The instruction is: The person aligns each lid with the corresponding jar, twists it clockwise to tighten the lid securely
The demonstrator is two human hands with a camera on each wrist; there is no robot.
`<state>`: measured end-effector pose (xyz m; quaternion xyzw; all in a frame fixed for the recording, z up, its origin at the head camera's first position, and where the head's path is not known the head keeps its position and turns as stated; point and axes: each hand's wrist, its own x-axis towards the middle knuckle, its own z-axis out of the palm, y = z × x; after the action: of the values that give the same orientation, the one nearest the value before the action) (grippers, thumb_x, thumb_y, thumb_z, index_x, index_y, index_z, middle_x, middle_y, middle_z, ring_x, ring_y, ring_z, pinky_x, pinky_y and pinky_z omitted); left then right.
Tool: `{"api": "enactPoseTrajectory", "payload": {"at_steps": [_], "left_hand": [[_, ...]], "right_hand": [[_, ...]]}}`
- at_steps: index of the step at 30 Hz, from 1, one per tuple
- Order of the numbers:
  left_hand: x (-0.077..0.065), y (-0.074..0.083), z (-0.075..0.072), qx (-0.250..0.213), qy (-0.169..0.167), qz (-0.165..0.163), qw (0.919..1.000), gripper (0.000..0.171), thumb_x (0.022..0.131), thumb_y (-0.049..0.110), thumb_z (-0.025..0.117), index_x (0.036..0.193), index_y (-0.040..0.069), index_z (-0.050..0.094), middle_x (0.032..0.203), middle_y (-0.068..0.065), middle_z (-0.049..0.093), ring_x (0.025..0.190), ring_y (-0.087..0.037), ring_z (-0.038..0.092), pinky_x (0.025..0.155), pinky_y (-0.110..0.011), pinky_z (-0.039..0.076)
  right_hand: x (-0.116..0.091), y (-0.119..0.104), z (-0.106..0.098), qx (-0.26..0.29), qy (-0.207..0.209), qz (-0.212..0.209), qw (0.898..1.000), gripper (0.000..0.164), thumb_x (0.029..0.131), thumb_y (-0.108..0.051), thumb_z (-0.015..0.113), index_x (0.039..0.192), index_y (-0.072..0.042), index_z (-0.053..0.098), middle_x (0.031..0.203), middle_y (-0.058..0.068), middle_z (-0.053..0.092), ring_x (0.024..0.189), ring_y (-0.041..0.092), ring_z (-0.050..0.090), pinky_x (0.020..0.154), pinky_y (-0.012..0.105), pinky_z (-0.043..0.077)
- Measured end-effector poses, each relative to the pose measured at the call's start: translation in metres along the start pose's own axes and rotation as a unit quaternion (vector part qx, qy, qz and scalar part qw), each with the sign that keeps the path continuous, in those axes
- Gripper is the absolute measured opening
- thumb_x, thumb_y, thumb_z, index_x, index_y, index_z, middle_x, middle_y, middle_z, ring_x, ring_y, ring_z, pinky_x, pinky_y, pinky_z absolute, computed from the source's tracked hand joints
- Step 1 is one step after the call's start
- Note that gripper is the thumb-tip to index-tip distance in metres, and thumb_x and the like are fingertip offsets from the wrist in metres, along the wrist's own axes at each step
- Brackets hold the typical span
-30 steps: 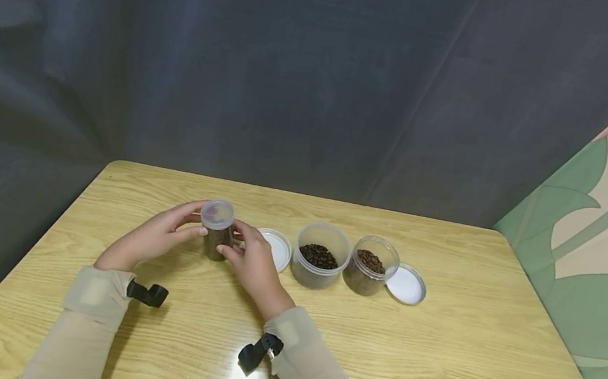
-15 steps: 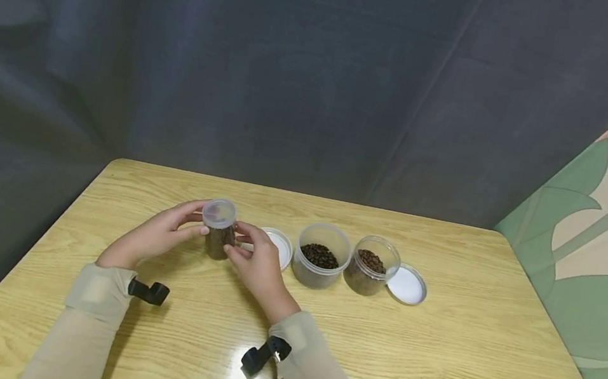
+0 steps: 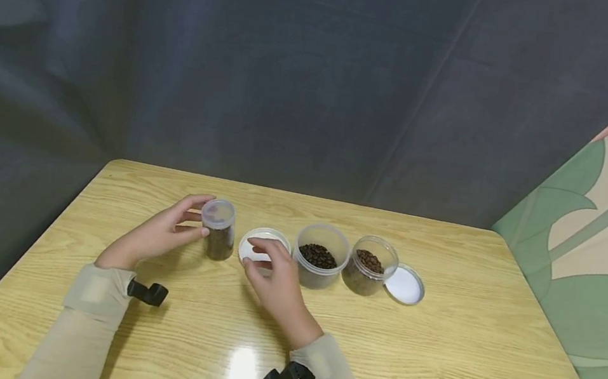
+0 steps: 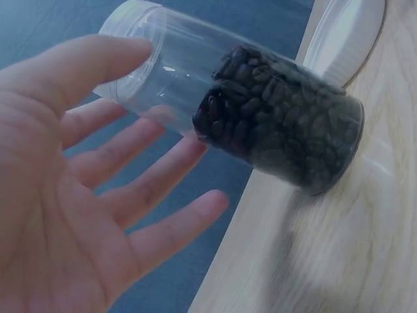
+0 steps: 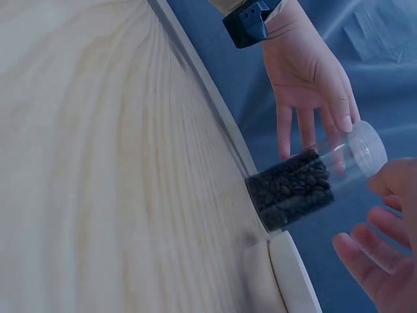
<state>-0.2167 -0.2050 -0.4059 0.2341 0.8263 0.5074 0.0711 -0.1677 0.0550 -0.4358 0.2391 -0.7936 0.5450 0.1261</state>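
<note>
A clear, lidded jar of coffee beans (image 3: 219,241) stands upright on the table. My left hand (image 3: 156,237) holds it near the top, thumb (image 4: 124,55) on the near side and fingers spread behind. Its translucent lid (image 3: 218,213) is on. Off to the jar's right, my right hand (image 3: 277,279) has its fingers loosely bent with nothing between them. It overlaps a white, round lid (image 3: 251,238) lying on the table in the head view. Dark beans partly fill the jar in the left wrist view.
Right of the white lid stand an uncovered tub of dark beans (image 3: 308,278) and a smaller uncovered jar of brown beans (image 3: 361,283). Another round lid (image 3: 405,285) lies beside them. A dark curtain (image 3: 294,86) hangs behind the wooden table (image 3: 431,360).
My right hand has let go of the bean jar and moved right, over the white lid. The left hand and the jar have stayed nearly in place.
</note>
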Motion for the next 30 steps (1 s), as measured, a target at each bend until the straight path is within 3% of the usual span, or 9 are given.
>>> {"api": "enactPoseTrajectory", "payload": {"at_steps": [8, 14, 19, 24, 27, 30], "left_hand": [[0.0, 0.009, 0.001, 0.021, 0.039, 0.043, 0.9981, 0.063, 0.1, 0.009, 0.066, 0.154, 0.005, 0.033, 0.153, -0.02, 0.038, 0.134, -0.045, 0.044, 0.109, -0.065, 0.037], [0.001, 0.021, 0.004, 0.111, 0.095, 0.093, 0.9849, 0.054, 0.097, 0.005, 0.068, 0.145, 0.003, 0.045, 0.142, -0.019, 0.047, 0.127, -0.039, 0.05, 0.106, -0.062, 0.041], [-0.001, 0.036, 0.01, 0.186, 0.142, 0.138, 0.9624, 0.043, 0.095, 0.005, 0.07, 0.136, 0.005, 0.056, 0.138, -0.016, 0.051, 0.128, -0.035, 0.05, 0.105, -0.059, 0.041], [0.002, 0.049, 0.02, 0.24, 0.185, 0.216, 0.9283, 0.033, 0.091, 0.002, 0.071, 0.123, 0.003, 0.063, 0.133, -0.017, 0.055, 0.124, -0.035, 0.053, 0.1, -0.052, 0.046], [0.005, 0.053, 0.027, 0.262, 0.194, 0.265, 0.9073, 0.032, 0.088, -0.001, 0.072, 0.119, 0.0, 0.065, 0.13, -0.02, 0.056, 0.121, -0.036, 0.054, 0.098, -0.049, 0.048], [0.009, 0.056, 0.035, 0.272, 0.193, 0.294, 0.8956, 0.032, 0.087, -0.001, 0.073, 0.118, -0.002, 0.064, 0.128, -0.022, 0.056, 0.119, -0.038, 0.055, 0.097, -0.048, 0.049]], "right_hand": [[-0.017, 0.0, -0.017, -0.01, 0.014, -0.061, 0.998, 0.029, 0.09, 0.008, 0.069, 0.119, 0.005, 0.065, 0.113, 0.021, 0.065, 0.104, 0.034, 0.066, 0.083, 0.038, 0.061], [-0.028, 0.003, -0.028, -0.026, 0.028, -0.111, 0.993, 0.031, 0.089, 0.013, 0.068, 0.119, 0.002, 0.065, 0.107, 0.019, 0.066, 0.099, 0.031, 0.066, 0.079, 0.039, 0.062], [-0.037, 0.004, -0.037, -0.048, 0.051, -0.157, 0.985, 0.036, 0.087, 0.015, 0.069, 0.119, 0.002, 0.065, 0.109, 0.015, 0.066, 0.096, 0.03, 0.065, 0.076, 0.037, 0.062], [-0.042, 0.005, -0.047, -0.068, 0.079, -0.197, 0.975, 0.037, 0.082, 0.018, 0.069, 0.116, 0.004, 0.065, 0.107, 0.016, 0.066, 0.093, 0.03, 0.065, 0.075, 0.036, 0.061], [-0.045, 0.008, -0.053, -0.073, 0.094, -0.205, 0.972, 0.036, 0.08, 0.019, 0.068, 0.113, 0.006, 0.065, 0.106, 0.017, 0.066, 0.091, 0.03, 0.064, 0.076, 0.033, 0.061], [-0.047, 0.011, -0.059, -0.074, 0.11, -0.204, 0.97, 0.033, 0.08, 0.018, 0.066, 0.111, 0.006, 0.065, 0.104, 0.016, 0.065, 0.089, 0.029, 0.064, 0.078, 0.028, 0.059]]}}
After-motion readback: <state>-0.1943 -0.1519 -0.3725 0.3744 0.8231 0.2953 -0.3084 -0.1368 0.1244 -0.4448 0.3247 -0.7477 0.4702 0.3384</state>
